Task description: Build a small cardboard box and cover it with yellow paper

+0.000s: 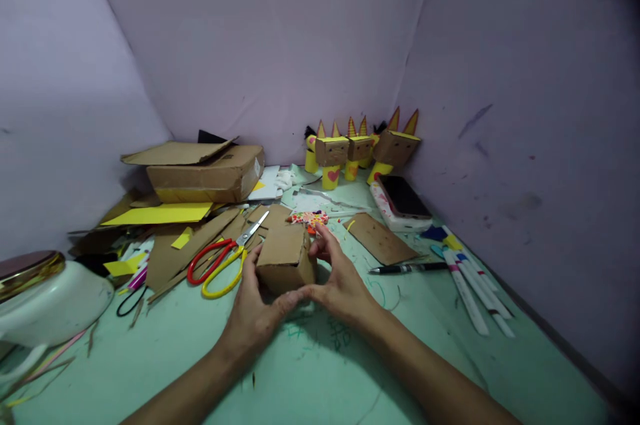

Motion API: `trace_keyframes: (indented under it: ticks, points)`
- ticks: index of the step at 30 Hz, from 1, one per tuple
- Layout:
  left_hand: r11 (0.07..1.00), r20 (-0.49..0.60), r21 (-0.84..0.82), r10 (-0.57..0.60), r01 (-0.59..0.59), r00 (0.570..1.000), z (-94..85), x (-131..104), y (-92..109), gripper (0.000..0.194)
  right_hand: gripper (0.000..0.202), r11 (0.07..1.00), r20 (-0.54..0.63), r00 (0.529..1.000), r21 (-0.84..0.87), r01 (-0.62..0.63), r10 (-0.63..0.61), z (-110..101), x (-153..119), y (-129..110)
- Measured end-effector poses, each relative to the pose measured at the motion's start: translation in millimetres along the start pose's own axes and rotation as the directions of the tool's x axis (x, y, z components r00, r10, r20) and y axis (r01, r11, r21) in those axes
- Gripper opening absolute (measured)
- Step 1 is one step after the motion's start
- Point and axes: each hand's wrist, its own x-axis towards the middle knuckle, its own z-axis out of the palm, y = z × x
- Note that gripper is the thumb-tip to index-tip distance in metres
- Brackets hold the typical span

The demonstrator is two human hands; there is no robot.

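A small brown cardboard box [284, 248] is held between my two hands above the green table [320, 372], near the middle of the view. My left hand [257, 308] wraps round its left side, with the thumb at the lower front edge. On the other side my right hand [340, 275] has its fingers curved against the box's right side, and its thumb meets the left thumb at the front. Scissors [227, 255] with one red and one yellow handle lie open just left of the box. A flat cardboard piece [383, 238] rests to the right.
Cardboard figures [333, 152] with yellow tube bodies stand at the back. A large carton [205, 175] and yellow paper [160, 214] are at the left back, a white teapot-like vessel [55, 298] at far left. Phone [404, 197], black pen [407, 268] and white markers [467, 292] lie right.
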Motion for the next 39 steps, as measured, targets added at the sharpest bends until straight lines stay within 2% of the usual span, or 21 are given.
trace_keyframes:
  ticks: [2,4,9,14,16,18,20,21,23,25,27,28,30,33,36,39]
  points:
    - [0.99,0.041,-0.135,-0.043,0.048,0.998,-0.9,2.1,-0.2,0.085,0.109,0.998,-0.016,0.998,0.03,-0.054,0.054,1.5,-0.9,0.0]
    - [0.979,0.03,-0.194,-0.063,0.067,0.998,-1.0,3.6,0.5,0.085,0.111,0.995,-0.008,0.997,0.062,-0.078,0.079,3.0,-2.4,0.0]
    - [0.982,-0.075,-0.186,-0.005,-0.009,0.997,-1.8,6.7,-2.2,0.094,0.102,0.98,0.021,0.999,0.198,-0.033,0.03,9.2,-7.7,-1.9]
    - [0.99,-0.075,-0.139,0.007,-0.018,0.997,-5.7,13.1,-10.7,0.097,0.092,0.965,0.006,0.994,0.238,-0.107,0.109,11.4,-9.2,-5.4]
    - [0.988,-0.067,-0.152,0.024,-0.034,0.997,-7.6,14.8,-11.5,0.095,0.079,0.982,-0.059,0.989,0.143,-0.125,0.135,7.1,-8.3,-7.9]
    - [0.982,-0.053,-0.179,0.049,-0.058,0.997,-9.1,15.2,-11.0,0.093,0.066,0.993,-0.217,0.97,0.05,-0.104,0.112,-0.5,-6.3,-10.5]
    - [0.975,-0.026,-0.209,0.076,-0.079,0.997,-10.3,14.3,-10.3,0.093,0.062,0.998,-0.343,0.938,0.039,-0.044,0.055,-9.4,-3.9,-12.7]
    - [0.972,-0.003,-0.22,0.085,-0.084,0.996,-10.8,13.6,-10.2,0.094,0.063,0.998,-0.349,0.937,0.056,-0.011,0.03,-13.3,-2.8,-13.5]
    - [0.972,0.053,-0.221,0.096,-0.082,0.994,-12.1,12.0,-10.0,0.095,0.067,0.995,-0.259,0.966,0.097,0.031,-0.005,-18.5,-2.0,-14.4]
    - [0.977,0.09,-0.195,0.1,-0.081,0.991,-14.1,10.7,-8.7,0.091,0.069,0.993,-0.093,0.995,0.117,0.029,-0.018,-19.8,-3.4,-14.3]
    - [0.983,0.091,-0.163,0.103,-0.087,0.991,-17.3,9.8,-5.1,0.083,0.066,0.993,0.041,0.999,0.111,0.031,-0.036,-19.1,-6.5,-13.4]
    - [0.985,0.088,-0.151,0.099,-0.085,0.991,-19.2,9.5,-2.4,0.08,0.063,0.994,0.072,0.996,0.101,0.035,-0.043,-18.9,-8.1,-12.9]
    - [0.988,0.116,-0.14,0.081,-0.064,0.99,-23.3,9.1,3.4,0.076,0.053,0.997,0.055,0.998,0.074,0.021,-0.025,-19.4,-10.5,-12.4]
    - [0.989,0.225,-0.142,0.071,-0.039,0.972,-27.2,10.1,8.8,0.077,0.045,0.995,-0.045,0.994,0.02,-0.098,0.099,-21.8,-10.4,-13.8]
    - [0.985,0.275,-0.129,0.143,-0.111,0.951,-25.0,13.7,8.5,0.079,0.057,0.993,-0.117,0.988,-0.036,-0.108,0.104,-23.1,-7.7,-15.3]
    - [0.976,0.28,-0.13,0.207,-0.177,0.937,-17.0,19.9,7.9,0.074,0.072,0.999,-0.064,0.997,-0.01,-0.041,0.041,-25.9,-4.6,-14.8]
